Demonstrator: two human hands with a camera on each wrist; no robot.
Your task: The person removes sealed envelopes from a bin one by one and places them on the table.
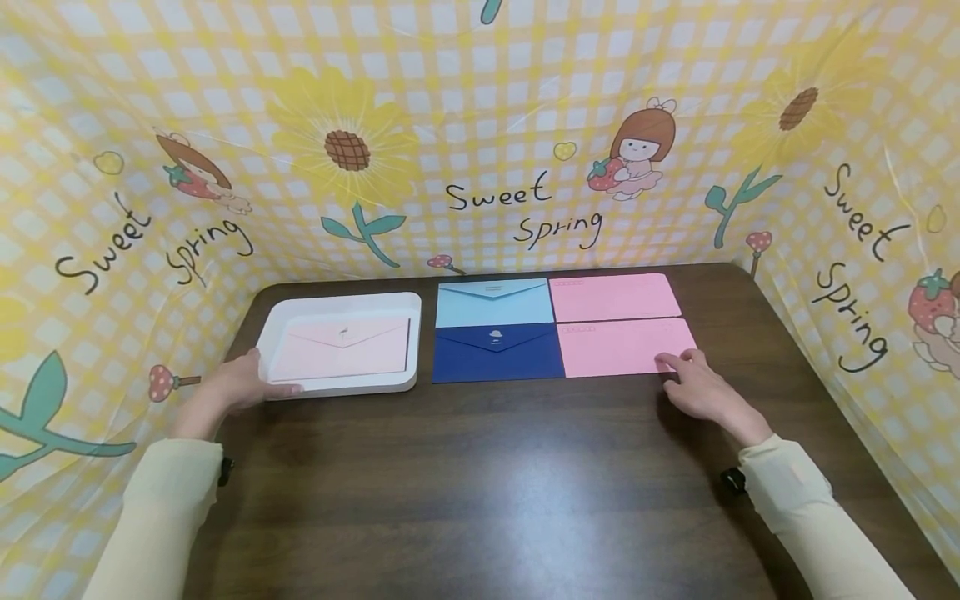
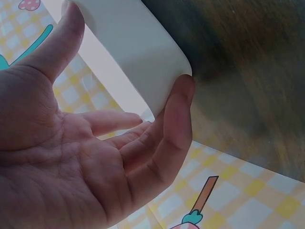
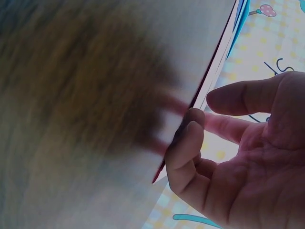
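Note:
In the head view, my left hand [image 1: 238, 382] grips the near left corner of a white tray [image 1: 415, 346], thumb along the front wall and fingers at the left side. A pale pink envelope [image 1: 337, 354] lies flap side up in the tray, a dark edge showing at its right. My right hand [image 1: 701, 387] touches the right end of the nearer pink envelope [image 1: 615, 350], which shows small printed boxes at its upper left. The right wrist view shows bent fingers [image 3: 186, 150] against the envelope's edge, the thumb just beside it.
Beside the tray lie a light blue envelope [image 1: 487, 308] and a navy envelope [image 1: 498, 362], both flap up. Another pink envelope [image 1: 615, 296] lies behind the nearer one. A yellow checked cloth [image 1: 480, 108] walls in the brown wooden table [image 1: 480, 483].

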